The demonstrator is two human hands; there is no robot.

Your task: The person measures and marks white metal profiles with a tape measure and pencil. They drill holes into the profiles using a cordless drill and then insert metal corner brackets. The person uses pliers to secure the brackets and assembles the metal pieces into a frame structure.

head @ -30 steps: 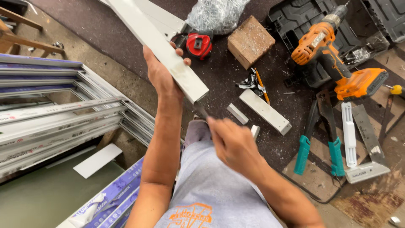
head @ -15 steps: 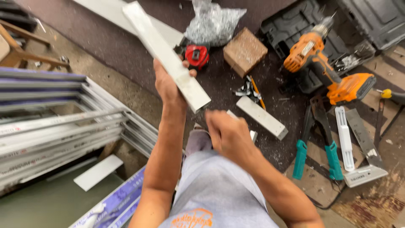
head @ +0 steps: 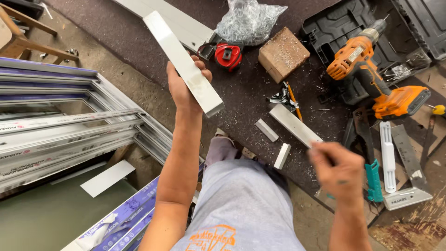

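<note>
**Risk: tube slipping, offcuts underhand**

Gripping white rectangular aluminium tube (head: pixel 183 65) mid-length in left hand (head: pixel 183 86), raised above dark bench (head: pixel 139 51). Hovering right hand (head: pixel 337 169), blurred, fingers curled, contents unclear. Possibly swinging the long end into red tape measure (head: pixel 227 56).

Bright, even daylight throughout; soft, short shadows only. Mild glare on white aluminium profile (head: pixel 183 65) and on crinkled plastic bag (head: pixel 248 21). Motion blur on right hand (head: pixel 337 169); left hand (head: pixel 183 86) sharp. Wide-angle distortion at edges, bending stacked window frames (head: pixel 60 132). Cordless drill (head: pixel 371 74) in focus, colours saturated.
</note>
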